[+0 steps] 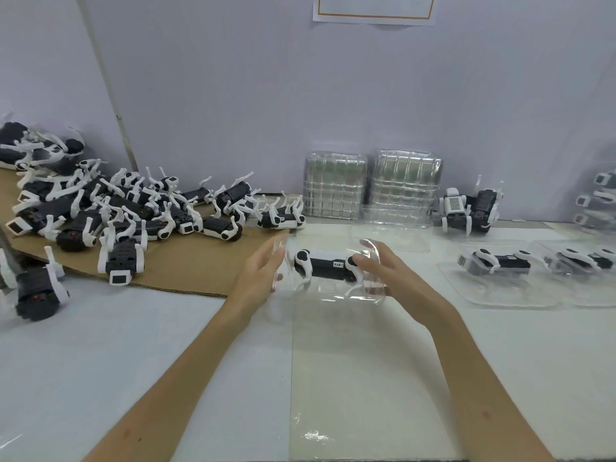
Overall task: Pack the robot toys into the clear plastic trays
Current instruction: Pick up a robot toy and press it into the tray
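Our left hand (pixel 263 273) and right hand (pixel 380 273) grip a clear tray (pixel 333 296) holding one robot toy (pixel 325 266). Two packed trays (pixel 520 300) lie on the surface (pixel 133 328) to the right, and a big pile (pixel 133 208) waits.

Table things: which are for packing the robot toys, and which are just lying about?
For the job: black-and-white robot toy in the clear plastic tray, held by left hand and right hand; pile of loose robot toys; stacked clear trays; packed trays.
Just lying about: brown cardboard sheet; white orange-bordered paper on wall.
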Available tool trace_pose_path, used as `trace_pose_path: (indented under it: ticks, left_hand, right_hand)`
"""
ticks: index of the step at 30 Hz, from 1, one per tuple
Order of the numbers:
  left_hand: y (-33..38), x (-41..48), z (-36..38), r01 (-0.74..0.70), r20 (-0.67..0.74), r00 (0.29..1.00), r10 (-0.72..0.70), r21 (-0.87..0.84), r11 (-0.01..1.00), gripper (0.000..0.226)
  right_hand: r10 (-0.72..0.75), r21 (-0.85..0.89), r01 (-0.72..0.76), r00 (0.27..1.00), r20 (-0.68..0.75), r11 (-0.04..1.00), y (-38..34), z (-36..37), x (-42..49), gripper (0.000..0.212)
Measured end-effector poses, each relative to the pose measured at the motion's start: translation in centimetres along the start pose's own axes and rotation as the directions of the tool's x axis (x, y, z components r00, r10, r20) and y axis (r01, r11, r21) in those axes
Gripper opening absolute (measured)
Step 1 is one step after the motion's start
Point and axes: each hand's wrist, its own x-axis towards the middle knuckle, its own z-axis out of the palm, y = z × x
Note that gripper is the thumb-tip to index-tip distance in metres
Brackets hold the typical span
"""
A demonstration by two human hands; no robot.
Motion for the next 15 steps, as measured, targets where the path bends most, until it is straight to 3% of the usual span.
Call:
trace_pose_path:
  ticks: [5,8,11,15]
  left_hand:
    - [0.16,-0.14,0.42,-0.010,0.023,1.000,0.013,-0.158,0.987,0.050]
    - [-0.12,0.03,0.24,0.035,0.061,0.998,-0.022,-0.221,0.975,0.056]
    - [-0.22,0.18,0.03,0.036,0.122,0.992,-0.015,-0.176,0.984,0.065]
    - [-0.24,-0.01,0.30,0.006,0.084,0.996,0.007,-0.151,0.988,0.070]
  right_hand:
    - [-0.159,0.037,0.162,0.986,-0.053,0.986,-0.42,0.07,0.03,0.073]
    - [-0.211,0.047,0.215,0.974,-0.083,0.975,-0.44,0.17,0.17,0.071]
    - [-0.229,0.074,0.242,0.962,-0.149,0.968,-0.27,0.16,0.37,0.062]
    - [-0.231,0.066,0.250,0.949,-0.213,0.966,-0.30,0.28,0.34,0.073]
